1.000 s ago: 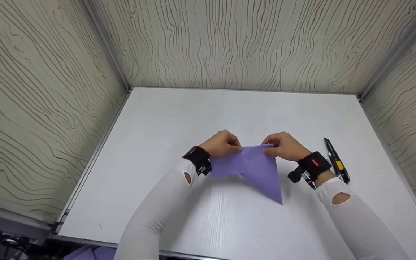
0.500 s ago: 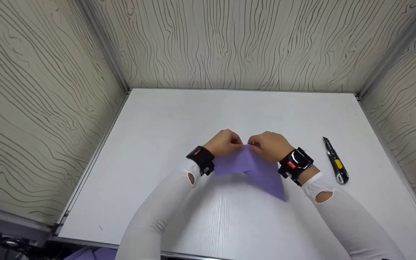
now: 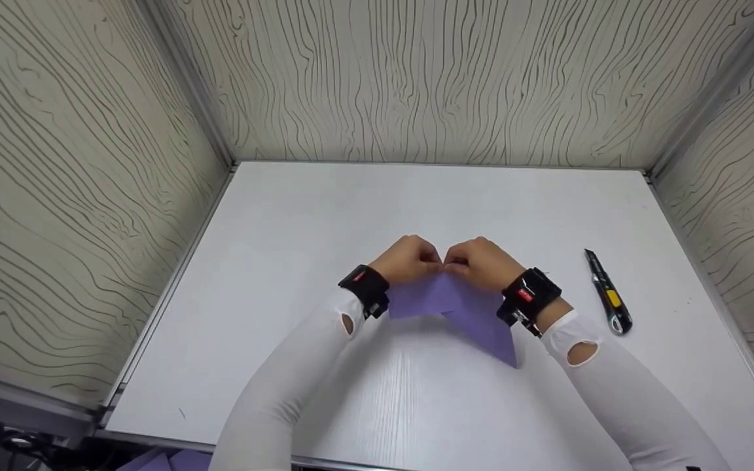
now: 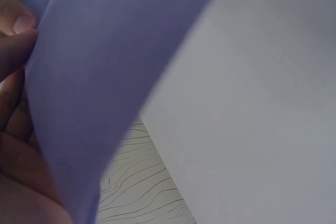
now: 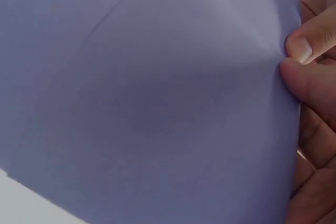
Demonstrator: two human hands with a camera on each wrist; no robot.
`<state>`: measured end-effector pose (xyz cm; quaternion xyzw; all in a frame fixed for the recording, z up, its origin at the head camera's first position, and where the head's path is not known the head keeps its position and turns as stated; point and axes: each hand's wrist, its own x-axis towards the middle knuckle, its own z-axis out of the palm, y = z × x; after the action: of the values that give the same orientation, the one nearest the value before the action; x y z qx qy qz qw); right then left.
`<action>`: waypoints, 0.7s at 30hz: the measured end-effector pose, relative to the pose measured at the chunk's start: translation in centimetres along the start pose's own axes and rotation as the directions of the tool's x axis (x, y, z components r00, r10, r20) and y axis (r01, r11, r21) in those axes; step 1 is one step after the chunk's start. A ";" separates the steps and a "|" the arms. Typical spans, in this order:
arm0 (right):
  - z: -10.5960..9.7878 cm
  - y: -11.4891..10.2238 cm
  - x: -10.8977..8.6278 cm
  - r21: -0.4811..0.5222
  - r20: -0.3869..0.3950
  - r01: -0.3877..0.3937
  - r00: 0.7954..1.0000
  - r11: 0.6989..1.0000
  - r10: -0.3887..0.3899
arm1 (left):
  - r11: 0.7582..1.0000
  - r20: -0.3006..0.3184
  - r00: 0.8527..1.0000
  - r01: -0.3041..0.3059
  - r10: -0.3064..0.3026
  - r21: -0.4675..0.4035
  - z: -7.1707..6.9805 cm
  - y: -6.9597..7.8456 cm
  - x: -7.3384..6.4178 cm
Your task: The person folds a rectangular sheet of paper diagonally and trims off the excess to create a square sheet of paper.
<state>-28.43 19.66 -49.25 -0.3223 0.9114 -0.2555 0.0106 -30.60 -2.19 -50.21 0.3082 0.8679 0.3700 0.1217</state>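
Note:
A folded sheet of purple paper [image 3: 426, 299] hangs over the middle of the table, its pointed lower corner toward the right. My left hand [image 3: 408, 260] pinches the paper's upper edge between thumb and fingers. Right beside it, my right hand [image 3: 485, 265] pinches the same edge, the two sets of fingertips meeting. In the right wrist view the thumbs sit side by side at the paper edge, and creases spread from them across the purple paper [image 5: 157, 108]. The left wrist view has the paper [image 4: 110, 72] curving down from the fingers.
A utility knife [image 3: 608, 292] with a yellow slider lies on the white table [image 3: 324, 216], right of the hands. Below the front left edge, more purple paper [image 3: 171, 460] shows. Wood-patterned panels [image 3: 442, 78] enclose the back and sides.
My right hand has moved left along the paper's upper edge from its right corner to meet my left hand. The left hand has shifted only slightly right.

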 end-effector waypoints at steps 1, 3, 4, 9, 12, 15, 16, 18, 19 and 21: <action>-0.1 0.1 -0.1 0.012 0.004 -0.007 1.000 1.000 0.007 | 1.000 0.001 1.000 0.003 -0.003 0.000 -0.1 0.0 0.0; -0.3 0.3 -0.2 0.026 0.003 -0.021 1.000 0.999 0.021 | 1.000 -0.001 1.000 0.011 -0.011 0.001 -0.3 -0.2 -0.1; -0.4 0.4 -0.3 0.029 -0.001 -0.028 1.000 0.999 0.028 | 1.000 -0.003 1.000 0.014 -0.014 0.000 -0.4 -0.3 -0.2; -0.7 0.8 -0.6 0.024 -0.024 -0.031 0.999 0.999 0.031 | 1.000 -0.004 1.000 0.004 -0.004 -0.005 -0.8 -0.6 -0.3; -0.7 0.9 -0.7 0.022 -0.019 -0.020 1.000 1.000 0.020 | 1.000 0.007 1.000 -0.005 0.005 -0.014 -0.9 -0.7 -0.3; -0.7 0.9 -0.8 0.041 -0.010 -0.024 1.000 0.999 0.025 | 1.000 0.013 1.000 -0.001 0.001 -0.017 -0.9 -0.8 -0.3; -0.7 0.9 -0.8 0.047 -0.007 -0.032 0.999 0.998 0.032 | 1.000 0.014 1.000 0.002 -0.001 -0.015 -0.9 -0.9 -0.4; -0.8 1.0 -0.9 0.068 -0.007 -0.050 0.999 0.996 0.051 | 1.000 0.012 1.000 0.010 -0.010 -0.013 -1.0 -1.0 -0.4; -0.9 1.1 -1.0 0.078 -0.011 -0.058 0.998 0.995 0.059 | 1.000 0.010 1.000 0.015 -0.015 -0.011 -1.1 -1.0 -0.5; -1.1 1.1 -1.2 0.095 -0.018 -0.069 0.997 0.993 0.071 | 1.000 0.008 1.000 0.021 -0.021 -0.009 -1.3 -1.2 -0.6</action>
<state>-28.36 21.59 -49.02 -0.2863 0.9092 -0.3013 0.0250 -31.21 -3.90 -50.18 0.2999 0.8691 0.3712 0.1303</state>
